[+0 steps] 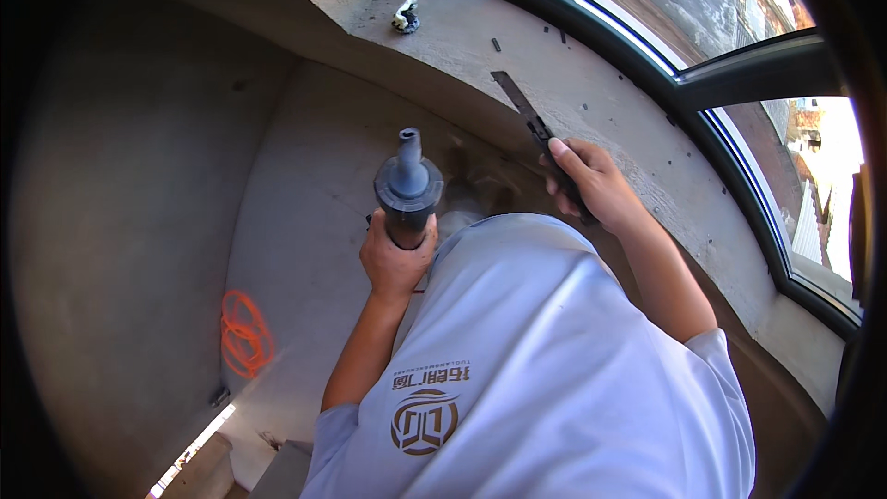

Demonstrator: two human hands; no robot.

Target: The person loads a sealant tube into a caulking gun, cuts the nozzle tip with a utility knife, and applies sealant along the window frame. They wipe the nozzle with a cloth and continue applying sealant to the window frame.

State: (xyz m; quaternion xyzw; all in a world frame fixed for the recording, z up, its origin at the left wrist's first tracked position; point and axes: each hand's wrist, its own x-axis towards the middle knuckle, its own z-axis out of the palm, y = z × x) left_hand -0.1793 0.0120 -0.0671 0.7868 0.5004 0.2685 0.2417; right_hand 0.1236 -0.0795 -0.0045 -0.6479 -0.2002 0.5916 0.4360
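Observation:
My left hand (395, 263) is closed around the dark barrel of a caulking gun (407, 189). Its grey nozzle points up and away from me, with a round collar at the base. In my right hand (596, 187) is a black utility knife (540, 129), gripped by the handle with the thumb along its top. The long blade is slid out, pointing up and left over the edge of the window sill (637, 143). Knife and nozzle are apart. The rear end of the caulking gun is hidden behind my hand and shirt.
A dark-framed window (665, 83) runs along the right. A crumpled white and black lump (406, 16) sits on the sill, among several small dark scraps. Bright orange loops (246, 334), perhaps a coiled cord, show at lower left beside the grey wall (139, 222).

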